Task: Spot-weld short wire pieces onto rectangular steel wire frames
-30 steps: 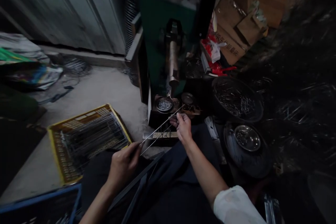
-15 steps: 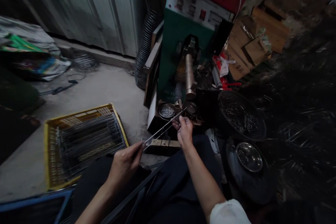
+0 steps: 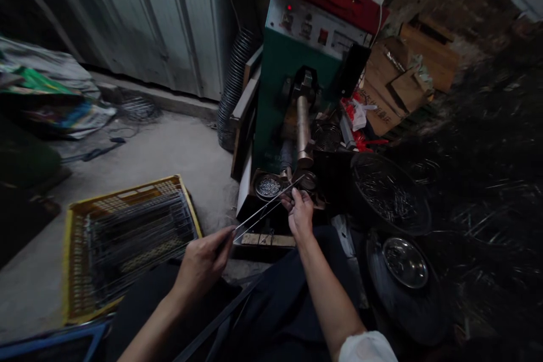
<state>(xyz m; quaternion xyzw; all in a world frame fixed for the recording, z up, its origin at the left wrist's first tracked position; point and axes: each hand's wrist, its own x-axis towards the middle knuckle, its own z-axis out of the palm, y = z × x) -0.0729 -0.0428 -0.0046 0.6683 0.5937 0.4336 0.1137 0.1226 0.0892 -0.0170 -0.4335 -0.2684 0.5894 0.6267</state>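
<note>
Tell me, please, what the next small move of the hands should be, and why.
Probably the right hand should gently steady the thin metal rod: the left hand grips its near end, while its far end appears close to the foot of the metal cylinder; whether they touch is unclear.

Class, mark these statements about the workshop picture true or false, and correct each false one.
1. The left hand holds a thin metal rod. True.
2. The large crate on the floor is red. False: the large crate is yellow.
3. A red light glows on the green machine. True.
4. The right hand is inside the round black basin. False: the right hand is left of the basin.
5. The shiny metal bowl is right of both hands. True.
</note>
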